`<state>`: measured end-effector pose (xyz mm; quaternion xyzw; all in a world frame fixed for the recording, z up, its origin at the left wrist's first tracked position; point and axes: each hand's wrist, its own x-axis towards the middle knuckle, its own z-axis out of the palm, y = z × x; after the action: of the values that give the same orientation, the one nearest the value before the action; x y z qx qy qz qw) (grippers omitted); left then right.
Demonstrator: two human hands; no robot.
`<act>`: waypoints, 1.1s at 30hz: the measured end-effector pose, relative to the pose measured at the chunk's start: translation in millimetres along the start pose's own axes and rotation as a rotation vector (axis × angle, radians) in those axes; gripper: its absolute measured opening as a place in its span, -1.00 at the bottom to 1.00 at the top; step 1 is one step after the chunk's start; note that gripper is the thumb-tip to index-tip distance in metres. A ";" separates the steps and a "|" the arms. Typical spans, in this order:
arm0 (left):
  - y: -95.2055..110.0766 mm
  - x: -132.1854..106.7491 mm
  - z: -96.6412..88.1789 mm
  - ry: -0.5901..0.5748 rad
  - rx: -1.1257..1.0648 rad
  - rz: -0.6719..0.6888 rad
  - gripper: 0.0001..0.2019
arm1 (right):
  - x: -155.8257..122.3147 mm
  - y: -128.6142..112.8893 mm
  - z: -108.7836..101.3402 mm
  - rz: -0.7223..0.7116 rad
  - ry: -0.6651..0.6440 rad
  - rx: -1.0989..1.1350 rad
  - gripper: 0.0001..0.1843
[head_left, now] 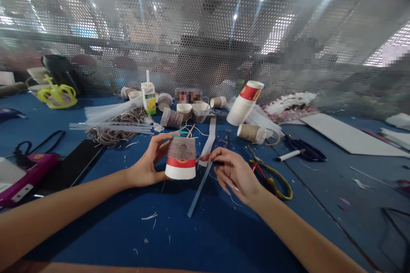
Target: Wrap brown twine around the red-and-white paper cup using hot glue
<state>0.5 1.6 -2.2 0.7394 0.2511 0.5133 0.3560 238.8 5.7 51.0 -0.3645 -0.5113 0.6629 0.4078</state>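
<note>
In my left hand [147, 163] is a paper cup [181, 162], gripped by its left side with the fingers behind it. Greyish-brown yarn [181, 148] is wound in rows round its upper part, while the red and white lower part is bare. Close to the cup's right side, my right hand [235, 172] is closed in a pinch, and a thin strand of the yarn seems to run from the cup to its fingertips. A translucent glue stick [199, 190] slants below those fingertips; whether they touch it I cannot tell.
Scissors [272, 179] and a white marker [290, 155] lie to the right. Behind stand stacked paper cups [245, 102], a drink carton [149, 98] and several yarn-wrapped cups. At left are loose yarn [110, 134], a yellow crown-like piece [57, 95] and a magenta glue gun [32, 175].
</note>
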 end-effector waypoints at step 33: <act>2.7 0.2 2.0 0.007 0.207 -0.033 -0.11 | -10.7 21.0 7.8 -0.683 0.004 -0.915 -0.15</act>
<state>2.5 -0.5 -0.4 0.7661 0.3162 0.4813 0.2855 232.6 -10.1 32.9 -0.3191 -0.8343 0.2040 0.4006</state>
